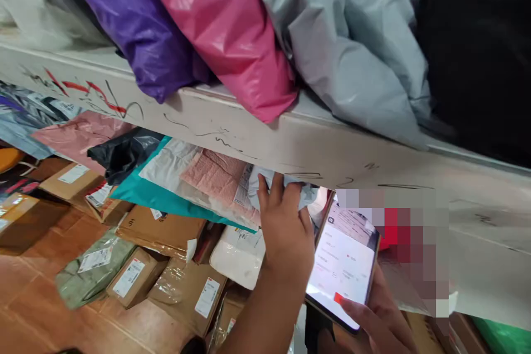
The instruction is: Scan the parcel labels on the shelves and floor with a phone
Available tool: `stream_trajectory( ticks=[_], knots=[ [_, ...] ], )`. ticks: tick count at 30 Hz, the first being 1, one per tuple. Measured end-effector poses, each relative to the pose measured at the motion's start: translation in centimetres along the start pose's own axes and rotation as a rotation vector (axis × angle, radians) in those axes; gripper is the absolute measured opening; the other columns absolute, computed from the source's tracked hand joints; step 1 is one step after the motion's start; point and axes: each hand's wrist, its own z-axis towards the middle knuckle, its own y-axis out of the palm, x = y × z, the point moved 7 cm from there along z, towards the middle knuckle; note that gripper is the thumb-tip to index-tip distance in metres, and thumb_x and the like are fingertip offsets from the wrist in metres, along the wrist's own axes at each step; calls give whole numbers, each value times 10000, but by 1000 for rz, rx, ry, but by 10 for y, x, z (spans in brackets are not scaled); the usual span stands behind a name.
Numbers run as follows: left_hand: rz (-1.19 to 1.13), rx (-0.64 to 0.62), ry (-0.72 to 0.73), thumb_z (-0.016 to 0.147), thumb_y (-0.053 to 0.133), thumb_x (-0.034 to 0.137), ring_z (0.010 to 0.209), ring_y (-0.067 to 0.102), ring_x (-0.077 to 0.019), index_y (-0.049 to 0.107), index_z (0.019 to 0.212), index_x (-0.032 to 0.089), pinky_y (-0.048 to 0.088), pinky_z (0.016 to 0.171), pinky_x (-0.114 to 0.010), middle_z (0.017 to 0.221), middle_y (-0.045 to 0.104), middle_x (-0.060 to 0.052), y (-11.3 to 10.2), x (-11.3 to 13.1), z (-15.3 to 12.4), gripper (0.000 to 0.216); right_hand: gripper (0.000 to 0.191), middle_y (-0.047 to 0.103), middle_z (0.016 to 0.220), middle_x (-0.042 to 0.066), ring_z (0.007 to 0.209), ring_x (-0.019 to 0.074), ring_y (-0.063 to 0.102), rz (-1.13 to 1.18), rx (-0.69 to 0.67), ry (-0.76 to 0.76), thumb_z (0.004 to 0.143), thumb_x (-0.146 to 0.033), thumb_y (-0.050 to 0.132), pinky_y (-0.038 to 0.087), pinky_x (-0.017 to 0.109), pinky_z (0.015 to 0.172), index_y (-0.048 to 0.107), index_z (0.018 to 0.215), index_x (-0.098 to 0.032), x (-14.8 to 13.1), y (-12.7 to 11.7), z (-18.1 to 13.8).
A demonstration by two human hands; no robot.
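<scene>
My left hand (pixel 286 221) reaches under the shelf edge, its fingers spread over a pale grey plastic mailer (pixel 255 188) in the lower row. Left of it lie a pink bubble mailer (pixel 215 174), a white mailer (pixel 166 163) and a teal mailer (pixel 174 207), overlapping one another. At the lower right my right hand (pixel 377 310) is wrapped round a smartphone (pixel 338 265). Its thumb is over the lower part of the lit screen, near an orange-red button. Text and a photo-like strip show on the screen, too small to read.
A white shelf board (pixel 199 121) with scribbled marks runs across the view. Above it lie purple (pixel 145 38), pink (pixel 232 38), grey (pixel 352 50) and black (pixel 477 55) bags. Several labelled cardboard boxes (pixel 182 287) and a green parcel (pixel 93 265) sit on the tiled floor (pixel 37 298).
</scene>
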Motion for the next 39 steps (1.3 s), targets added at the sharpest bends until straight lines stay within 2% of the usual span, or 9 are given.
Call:
stream_trajectory(
  ticks=[3, 6, 11, 15, 21, 26, 31, 35, 39],
  knots=[
    [140, -25, 59, 717, 506, 19, 1368, 337, -385, 559, 943, 218, 424, 1045, -611, 1343, 540, -133, 7, 4, -2, 306, 610, 699, 1248, 0, 1175, 333, 620, 5, 32, 20, 827, -304, 627, 559, 487, 936, 421, 1389, -417, 5, -10, -3],
    [128, -57, 85, 740, 479, 9, 1336, 367, -416, 553, 973, 201, 437, 1008, -645, 1325, 556, -144, 3, 6, -1, 311, 634, 681, 1279, 21, 1180, 336, 616, 28, 30, 39, 820, -302, 630, 551, 503, 934, 399, 1402, -404, 7, -8, -8],
    [-40, -154, 214, 793, 407, -8, 1280, 460, -333, 550, 997, 216, 461, 1036, -556, 1239, 619, -72, 1, 25, 3, 335, 675, 664, 1304, 42, 1221, 344, 584, 103, 85, 42, 774, -305, 662, 561, 497, 916, 407, 1394, -387, 5, 1, -15],
    [-71, -184, 249, 818, 421, -7, 1317, 422, -280, 539, 1138, 237, 411, 1100, -495, 1327, 568, -41, 4, 34, 5, 419, 753, 661, 1304, 78, 1201, 366, 595, 123, 107, 43, 745, -306, 688, 560, 518, 915, 374, 1428, -358, 6, 2, -19],
    [-46, -195, 266, 842, 439, 13, 1210, 500, -282, 556, 1137, 221, 411, 1095, -493, 1355, 554, -26, 9, 34, 2, 380, 709, 674, 1284, 83, 1228, 361, 574, 99, 117, 47, 735, -308, 704, 523, 520, 962, 433, 1390, -332, 7, -4, -20],
    [-33, -205, 285, 854, 431, 23, 1290, 434, -292, 520, 1238, 219, 419, 1078, -507, 1345, 554, -46, 11, 36, 2, 441, 697, 710, 1224, 77, 1192, 353, 601, 126, 110, 64, 679, -343, 783, 501, 480, 982, 509, 1319, -308, 4, -2, -20],
    [-31, -228, 285, 823, 417, 3, 1318, 397, -321, 556, 1145, 209, 410, 1071, -548, 1309, 571, -58, 13, 36, 2, 406, 899, 746, 1141, 37, 1168, 328, 617, 198, 120, 150, 595, -345, 862, 498, 429, 973, 420, 1378, -363, 5, 5, -23],
    [-26, -232, 298, 810, 411, -4, 1277, 444, -324, 562, 1042, 199, 423, 1057, -551, 1293, 576, -59, 12, 35, 1, 344, 867, 720, 1196, 29, 1222, 308, 578, 248, 127, 167, 594, -290, 854, 476, 400, 995, 437, 1350, -368, 6, 10, -25],
    [-19, -244, 304, 808, 405, -13, 1348, 367, -325, 550, 1039, 204, 428, 1055, -537, 1289, 574, -60, 10, 35, 2, 348, 817, 719, 1200, 30, 1243, 303, 561, 292, 99, 171, 626, -257, 823, 431, 416, 1040, 436, 1336, -377, 7, 17, -26]
  ],
)
